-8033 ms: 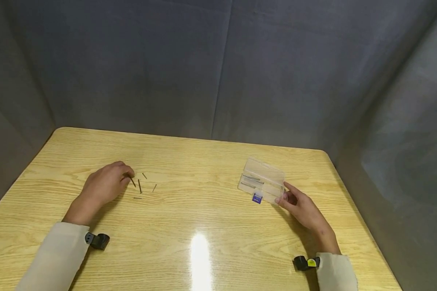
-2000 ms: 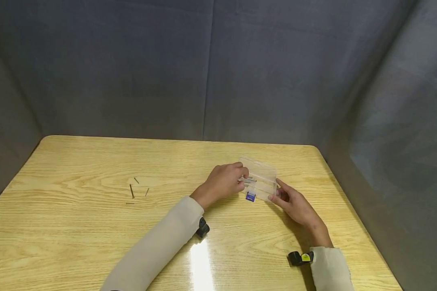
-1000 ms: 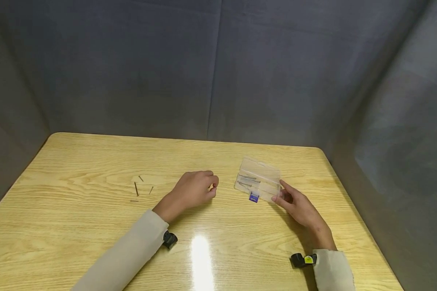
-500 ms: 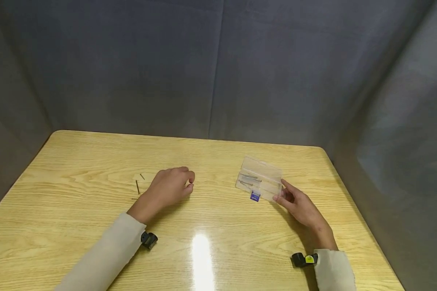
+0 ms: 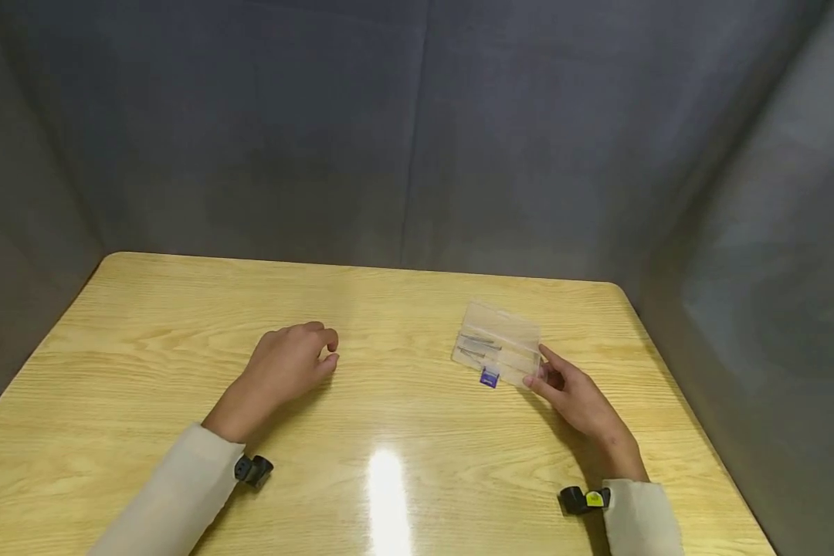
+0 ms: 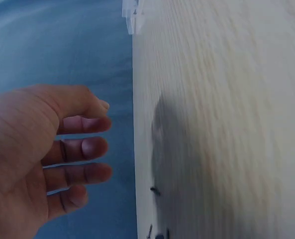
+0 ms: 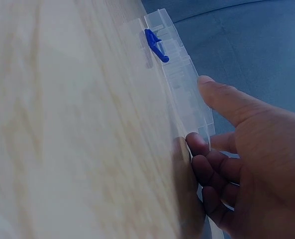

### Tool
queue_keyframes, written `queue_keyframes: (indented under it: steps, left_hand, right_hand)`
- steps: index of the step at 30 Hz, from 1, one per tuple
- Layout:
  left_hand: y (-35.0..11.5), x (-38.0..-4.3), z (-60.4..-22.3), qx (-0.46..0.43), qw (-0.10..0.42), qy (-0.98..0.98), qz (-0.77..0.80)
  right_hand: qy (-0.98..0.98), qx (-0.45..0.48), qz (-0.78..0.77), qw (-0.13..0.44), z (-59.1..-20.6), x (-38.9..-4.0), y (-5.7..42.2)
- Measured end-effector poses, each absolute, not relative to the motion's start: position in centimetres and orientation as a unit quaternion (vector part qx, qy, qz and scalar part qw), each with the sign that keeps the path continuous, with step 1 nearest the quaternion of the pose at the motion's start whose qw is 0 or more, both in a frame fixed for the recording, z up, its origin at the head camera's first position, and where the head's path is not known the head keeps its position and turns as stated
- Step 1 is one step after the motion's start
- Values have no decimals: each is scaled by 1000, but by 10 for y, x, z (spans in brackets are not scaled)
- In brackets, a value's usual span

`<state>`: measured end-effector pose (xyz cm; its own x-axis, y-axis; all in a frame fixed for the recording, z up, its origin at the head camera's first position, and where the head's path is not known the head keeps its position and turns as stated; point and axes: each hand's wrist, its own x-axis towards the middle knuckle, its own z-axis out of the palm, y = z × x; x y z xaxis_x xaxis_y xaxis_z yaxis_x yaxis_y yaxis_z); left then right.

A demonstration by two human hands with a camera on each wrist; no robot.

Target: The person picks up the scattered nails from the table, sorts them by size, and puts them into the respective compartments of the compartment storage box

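A clear plastic compartment box (image 5: 507, 330) with a blue latch (image 5: 489, 377) lies with its lid raised on the right part of the table. Several thin metal nails or screws (image 5: 478, 340) sit in its left compartments. My right hand (image 5: 584, 401) grips the box's right end between thumb and fingers, as the right wrist view confirms. Above the table at left, my left hand (image 5: 285, 367) hovers with loosely curled fingers and holds nothing. Below it in the left wrist view lie small dark screws or nails (image 6: 155, 190); in the head view the hand covers them.
The wooden table (image 5: 403, 309) ends at a back edge before a dark grey curtain (image 5: 264, 131). A bright light reflection (image 5: 387, 494) shows near the front. Each wrist wears a small black camera, such as the left wrist camera (image 5: 253, 469).
My left hand carried a screw or nail into the box, came away without it, and has moved back left over the loose ones. My right hand has stayed on the box.
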<state>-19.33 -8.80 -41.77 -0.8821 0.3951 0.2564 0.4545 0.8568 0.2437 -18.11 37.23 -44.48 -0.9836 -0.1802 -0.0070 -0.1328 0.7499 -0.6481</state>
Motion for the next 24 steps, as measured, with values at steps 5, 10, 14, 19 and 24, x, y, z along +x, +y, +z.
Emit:
queue_keyframes:
  steps: [5,10,14,19,24]
  left_hand:
    - [-105,-191,-417,-199,84,-964,-152]
    - [-131,-185,-418,-181,74,-969,-154]
    - [-148,-182,-419,-165,71,-972,-152]
    - [-160,-180,-420,-147,49,-974,-165]
    - [-164,-177,-421,-135,46,-974,-177]
  right_hand:
    - [937,-86,-336,32,-444,-182,373]
    - [938,-91,-332,30,-445,-183,371]
    - [940,-90,-329,27,-445,-182,371]
    - [941,-86,-328,26,-445,-183,372]
    - [941,-82,-329,26,-445,-183,371]
